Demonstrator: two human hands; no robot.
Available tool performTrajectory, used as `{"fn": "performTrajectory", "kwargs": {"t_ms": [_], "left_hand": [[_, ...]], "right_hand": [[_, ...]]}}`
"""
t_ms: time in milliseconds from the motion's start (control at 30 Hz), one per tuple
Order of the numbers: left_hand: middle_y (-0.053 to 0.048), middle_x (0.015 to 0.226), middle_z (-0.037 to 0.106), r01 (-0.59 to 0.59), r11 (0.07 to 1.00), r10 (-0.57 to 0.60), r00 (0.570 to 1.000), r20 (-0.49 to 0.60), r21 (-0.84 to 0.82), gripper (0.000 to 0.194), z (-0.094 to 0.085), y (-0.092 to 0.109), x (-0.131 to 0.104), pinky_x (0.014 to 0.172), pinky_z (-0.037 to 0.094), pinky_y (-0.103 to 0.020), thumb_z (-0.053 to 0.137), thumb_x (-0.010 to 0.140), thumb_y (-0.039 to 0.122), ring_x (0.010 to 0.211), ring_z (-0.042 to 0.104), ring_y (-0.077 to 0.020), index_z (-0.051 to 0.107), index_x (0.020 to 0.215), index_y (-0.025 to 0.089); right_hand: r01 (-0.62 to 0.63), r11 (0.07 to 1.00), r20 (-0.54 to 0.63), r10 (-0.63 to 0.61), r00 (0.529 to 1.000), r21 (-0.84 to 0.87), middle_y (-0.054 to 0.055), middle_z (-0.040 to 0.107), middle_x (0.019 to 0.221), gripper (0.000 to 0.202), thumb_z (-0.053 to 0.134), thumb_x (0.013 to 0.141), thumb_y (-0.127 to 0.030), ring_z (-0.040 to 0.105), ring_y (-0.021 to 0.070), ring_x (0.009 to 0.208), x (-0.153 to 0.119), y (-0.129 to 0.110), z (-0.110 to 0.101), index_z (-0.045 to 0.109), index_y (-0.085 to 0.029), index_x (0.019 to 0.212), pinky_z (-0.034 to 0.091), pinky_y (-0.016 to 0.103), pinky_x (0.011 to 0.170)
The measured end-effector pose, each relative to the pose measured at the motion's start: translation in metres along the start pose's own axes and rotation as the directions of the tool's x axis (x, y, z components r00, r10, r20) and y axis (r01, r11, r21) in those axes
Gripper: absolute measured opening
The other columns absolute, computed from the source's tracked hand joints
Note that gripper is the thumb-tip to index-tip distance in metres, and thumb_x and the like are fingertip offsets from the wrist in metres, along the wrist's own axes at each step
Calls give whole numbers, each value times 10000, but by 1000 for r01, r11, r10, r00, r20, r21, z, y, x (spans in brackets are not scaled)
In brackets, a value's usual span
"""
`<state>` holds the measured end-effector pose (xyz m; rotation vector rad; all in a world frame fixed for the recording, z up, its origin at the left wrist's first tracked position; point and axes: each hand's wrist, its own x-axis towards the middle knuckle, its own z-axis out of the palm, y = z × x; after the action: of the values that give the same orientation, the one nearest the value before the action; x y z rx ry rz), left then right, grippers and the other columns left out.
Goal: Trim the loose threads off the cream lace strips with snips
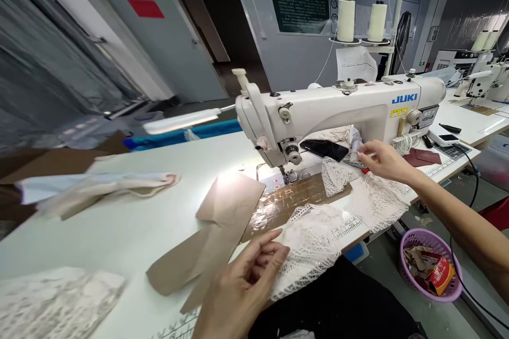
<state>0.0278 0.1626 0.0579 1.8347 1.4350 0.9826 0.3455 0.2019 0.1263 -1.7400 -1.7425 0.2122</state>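
My left hand (248, 278) is low in the middle of the head view, its fingers loosely curled and apart from the thumb, with nothing seen between them. Its fingertips are at the edge of a piece of white lace fabric (312, 241); whether they touch it I cannot tell. Under the sewing machine's arm, my right hand (384, 161) reaches in with fingers apart, close to a small tool with red parts (365, 170) and a pale bundle (355, 143). More lace (384, 201) lies below that hand, and a smaller lace piece (334, 176) sits beside the needle area.
The white sewing machine (342, 108) stands across the table. Brown paper-like pieces (222, 228) lie left of the needle. A black phone-like slab (324, 149) is behind it. Blurred fabric (115, 188) and lace (59, 302) lie left. A purple basket (457, 286) stands on the floor.
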Motion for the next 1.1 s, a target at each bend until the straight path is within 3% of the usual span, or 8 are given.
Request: {"fn": "performTrajectory", "kwargs": {"t_ms": [167, 333, 433, 533, 633, 767, 1000, 1100], "left_hand": [[-16, 736, 678, 24, 1000, -23, 997, -70, 14, 494, 1, 2, -4, 548, 481, -251, 600, 775, 650, 633, 601, -170, 730, 1022, 241], [-2, 702, 624, 10, 993, 17, 975, -220, 121, 371, -5, 22, 4, 598, 484, -265, 574, 833, 567, 607, 542, -161, 729, 949, 250], [-45, 923, 697, -104, 981, 115, 992, -55, 165, 328, -1, 37, 24, 705, 525, -308, 578, 834, 517, 758, 613, -204, 734, 930, 245], [-77, 956, 697, -127, 974, 107, 988, 113, 189, 356, 11, 43, 47, 756, 525, -361, 529, 867, 498, 843, 637, -242, 731, 909, 208], [-107, 955, 673, -148, 943, 114, 985, 128, 297, 372, 25, 41, 58, 818, 503, -419, 537, 866, 512, 945, 612, -295, 716, 882, 187], [-93, 945, 635, -249, 897, 215, 968, 131, 365, 175, 35, 35, 55, 860, 479, -432, 589, 848, 348, 962, 590, -288, 655, 822, 188], [-73, 880, 672, -451, 877, 437, 892, 116, 166, 140, 36, 35, 42, 754, 498, -366, 486, 882, 243, 828, 635, -221, 568, 776, 200], [-20, 710, 644, -369, 929, 370, 923, 104, -37, 146, 36, 39, 31, 614, 478, -286, 531, 873, 316, 644, 607, -161, 582, 797, 203]], "right_hand": [[1, 918, 92, 39, 995, -397, 123, 725, 957, 181, 588, 844, -236, 674, 297, 915, -28, 28, -5, 753, -188, 900, 499, 336, 733], [54, 893, 40, -40, 998, -447, 131, 733, 1012, 220, 583, 856, -259, 668, 311, 961, -36, 44, 3, 769, -181, 946, 502, 366, 780], [90, 909, -11, -104, 995, -407, 101, 746, 964, 212, 580, 851, -295, 673, 296, 910, -36, 54, 5, 773, -212, 884, 503, 357, 734], [133, 916, -16, -150, 989, -377, 91, 747, 938, 216, 573, 852, -315, 671, 290, 884, -38, 59, 4, 768, -221, 847, 500, 357, 715], [173, 902, 11, -184, 983, -396, 92, 744, 944, 227, 544, 872, -306, 666, 284, 899, -40, 59, 3, 749, -214, 842, 498, 355, 732], [205, 885, 38, -209, 977, -418, 113, 739, 939, 274, 487, 913, -317, 663, 282, 887, -41, 60, 2, 729, -192, 881, 498, 363, 731], [262, 919, 53, -258, 965, -294, 99, 754, 970, 243, 530, 873, -301, 679, 274, 897, -34, 69, 0, 754, -206, 879, 514, 362, 761], [240, 924, 31, -241, 970, -299, 94, 756, 913, 241, 513, 856, -258, 679, 250, 831, -33, 66, 0, 744, -197, 826, 505, 335, 731]]}}
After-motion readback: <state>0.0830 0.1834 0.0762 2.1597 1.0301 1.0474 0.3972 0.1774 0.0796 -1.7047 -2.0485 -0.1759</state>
